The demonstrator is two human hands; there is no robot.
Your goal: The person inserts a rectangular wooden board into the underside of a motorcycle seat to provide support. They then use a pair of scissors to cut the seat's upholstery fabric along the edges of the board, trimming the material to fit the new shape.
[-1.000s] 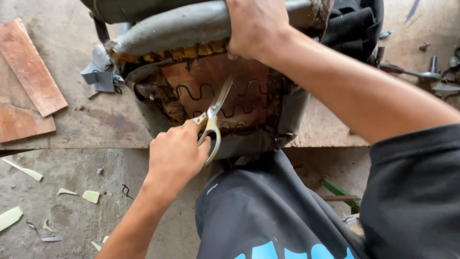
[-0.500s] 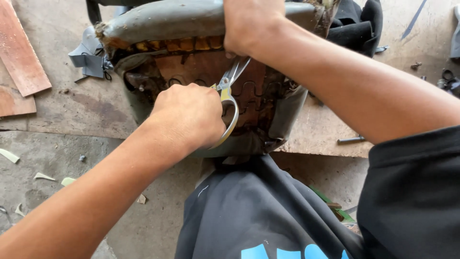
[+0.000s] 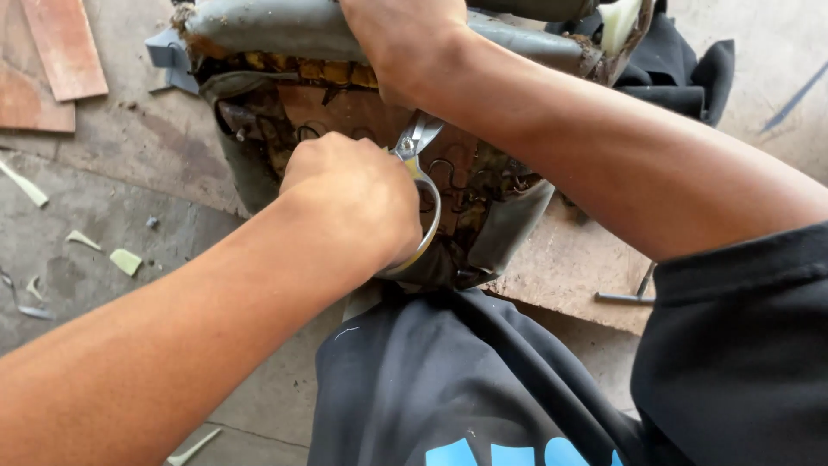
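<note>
The left hand [image 3: 358, 194] is closed tight around the handles of a pair of scissors [image 3: 418, 173]. The scissors point up into the underside of an old seat cushion [image 3: 362, 78]. The blades sit near the wavy wire springs [image 3: 448, 177] and the brown backing inside the seat. The tips go under the right hand, so I cannot see what they touch.

The right hand [image 3: 405, 43] is pressed down over the top edge of the seat, fingers curled over the grey cover [image 3: 276, 26]. It grips the seat and holds it firm.

It looks like the cutting step is going on: the scissors are working at the old lining under the seat. I think the next snip needs care. The blades should slip between the springs and not bite the wire, and the right hand's fingers are very close to the tips.

The seat rests on a rough concrete floor [image 3: 129, 164], against the person's lap in a dark shirt [image 3: 448, 380]. The springs are the main thing in the way. A loose grey flap [image 3: 509, 233] of cover hangs down on one side too.

Around it lie reddish wood boards [image 3: 60, 52], small pale green scraps [image 3: 125, 261], a thin metal rod [image 3: 623, 298] and a heap of black cloth [image 3: 690, 69].
</note>
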